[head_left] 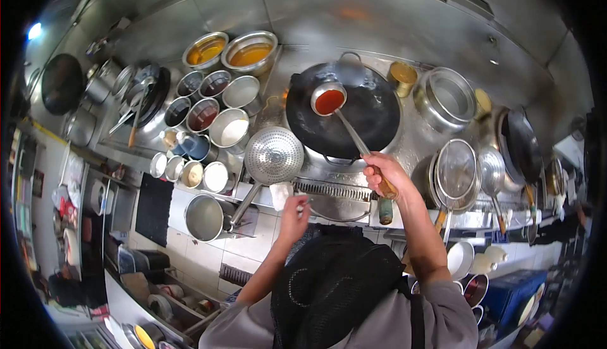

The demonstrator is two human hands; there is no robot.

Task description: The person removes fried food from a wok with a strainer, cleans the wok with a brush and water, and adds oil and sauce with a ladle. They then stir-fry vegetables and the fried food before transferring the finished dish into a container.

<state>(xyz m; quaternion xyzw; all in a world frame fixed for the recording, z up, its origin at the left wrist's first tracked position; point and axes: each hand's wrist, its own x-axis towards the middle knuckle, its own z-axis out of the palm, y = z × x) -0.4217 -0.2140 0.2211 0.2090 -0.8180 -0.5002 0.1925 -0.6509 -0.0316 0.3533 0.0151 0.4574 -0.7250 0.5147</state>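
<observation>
A ladle (pixel 329 100) holding red-orange liquid hangs over the black wok (pixel 373 112) on the stove. My right hand (pixel 387 173) is wrapped round the ladle's wooden handle. My left hand (pixel 294 217) is near the front edge of the stove, its fingers curled; whether they hold anything is too small to tell. Just beside it lies a white cloth (pixel 281 195). A perforated strainer (pixel 274 154) rests to the left of the wok, with its handle pointing down over a metal pot (pixel 204 217).
Metal containers of sauces and powders (pixel 229 128) stand left of the wok, below two bowls of yellow liquid (pixel 251 54). At the right are stacked pots (pixel 450 96), a mesh strainer (pixel 456 169) and another wok (pixel 523 143).
</observation>
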